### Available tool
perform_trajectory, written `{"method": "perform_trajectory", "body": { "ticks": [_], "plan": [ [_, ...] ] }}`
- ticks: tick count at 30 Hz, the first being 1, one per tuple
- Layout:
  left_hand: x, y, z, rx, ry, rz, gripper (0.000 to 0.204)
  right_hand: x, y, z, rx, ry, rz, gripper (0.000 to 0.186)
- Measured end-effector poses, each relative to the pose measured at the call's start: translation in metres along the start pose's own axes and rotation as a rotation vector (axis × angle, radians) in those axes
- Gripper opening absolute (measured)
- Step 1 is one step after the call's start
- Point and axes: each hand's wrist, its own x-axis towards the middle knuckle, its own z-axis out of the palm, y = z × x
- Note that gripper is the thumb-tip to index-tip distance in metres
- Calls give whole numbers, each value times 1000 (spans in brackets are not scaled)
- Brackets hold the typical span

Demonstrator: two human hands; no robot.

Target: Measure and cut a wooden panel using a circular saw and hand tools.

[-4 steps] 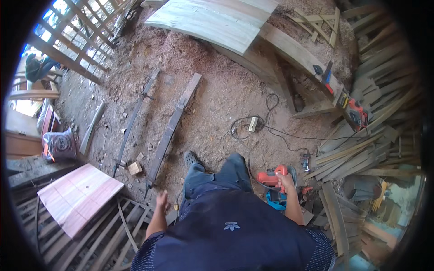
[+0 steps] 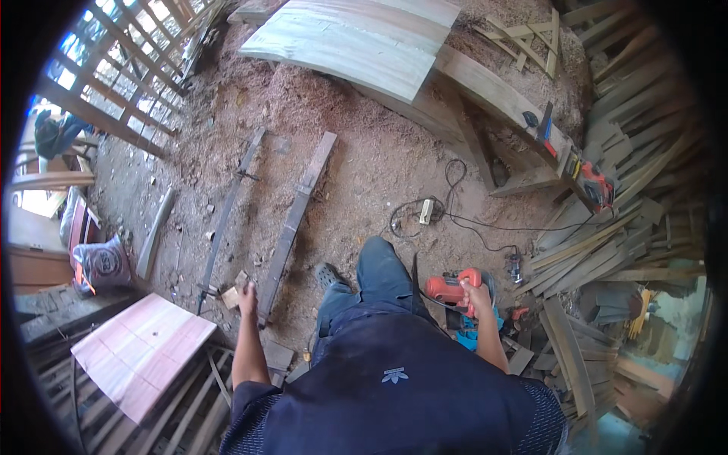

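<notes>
Grip: right hand wrapped round bulky red plastic-looking handheld power tool, right of centre, lower half | Left hand: lower left, fingers curled, contents unclear | Step, judged: carrying tool | Next move likely calls for: keeping thin black cord unsnagged

Daylight glares through the upper-left wooden slats, edges warped and dark.

you wear a dark navy cloth shirt bearing a small pale leaf-shaped emblem, short dark sleeves with a fine lighter pattern, dark blue-grey trousers, and a dull grey clog with small holes.
</notes>
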Motion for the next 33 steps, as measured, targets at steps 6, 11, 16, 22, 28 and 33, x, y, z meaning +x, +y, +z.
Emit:
{"method": "perform_trajectory", "body": {
  "ticks": [6,11,16,22,28,33],
  "plan": [
    [83,191,67,-141,27,190,52,24,-70,59,76,83,-51,12],
    [114,195,69,68,-39,169,49,59,-113,118,141,110,-8,10],
    [106,223,108,69,-174,-180,51,57,-166,133,-546,237,-233,34],
    [187,379,181,165,-234,334,47,-6,-253,146,-637,397,-454,51],
    [172,628,337,410,-282,969,36,-69,-327,190,122,442,-357,36],
    [237,781,490,384,-505,1496,40,-91,-405,272,91,602,-376,35]
  ]
}}
